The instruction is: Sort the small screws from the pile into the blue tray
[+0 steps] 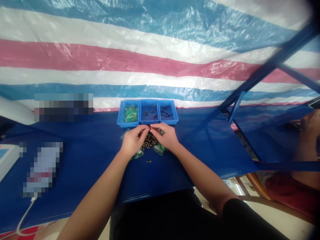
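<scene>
Past our black cloth garment (162, 213), our left hand (134, 141) and right hand (168, 136) are pinching a tiny metallic piece (150, 128) near brassy metal parts (149, 142).

A small metal part (150, 128), partly hidden, is pinched near loosely heaped brass-coloured pieces (150, 141).

Bright glare on the striped sheeting (155, 61), soft shadows across the blue tabletop (95, 140), blurry, stretched edges.

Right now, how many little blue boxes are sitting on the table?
3, side by side in a row: the left box with green packets, the middle box with small metal pieces, the right box with thin dark pieces.
</scene>
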